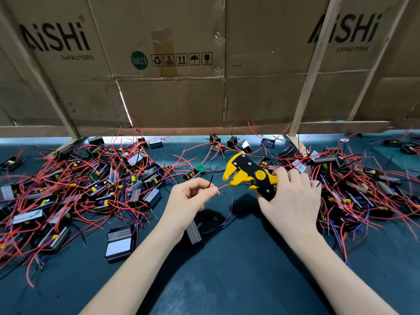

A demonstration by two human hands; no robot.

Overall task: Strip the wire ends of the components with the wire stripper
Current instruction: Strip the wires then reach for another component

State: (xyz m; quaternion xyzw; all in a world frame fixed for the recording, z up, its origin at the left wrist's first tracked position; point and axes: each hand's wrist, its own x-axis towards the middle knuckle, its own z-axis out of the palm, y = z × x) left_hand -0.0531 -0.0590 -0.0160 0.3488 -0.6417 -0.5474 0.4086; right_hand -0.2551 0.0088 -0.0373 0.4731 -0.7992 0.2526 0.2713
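Item 1: my right hand (293,196), fingers clenched round handles of yellow/black wire stripper (247,176), held above the mat, jaws apart, facing left.
Item 2: my left hand (191,196), thumb + forefinger pinching red wire (222,187); wire tip just at stripper jaws. Black wire (210,181) sticks up from same pinch.
Item 3: component (193,230) hangs under left wrist, partly hidden.
Item 4: heaps of wired components, L pile (91,183) and R pile (363,189), on dark green mat (227,269).
Item 5: cardboard wall (181,87) behind.

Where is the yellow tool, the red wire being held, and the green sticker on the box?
wire stripper (248,176): head view, on its black and yellow body.
red wire (223,186): head view, on its free end.
green sticker (139,60): head view, on its middle.
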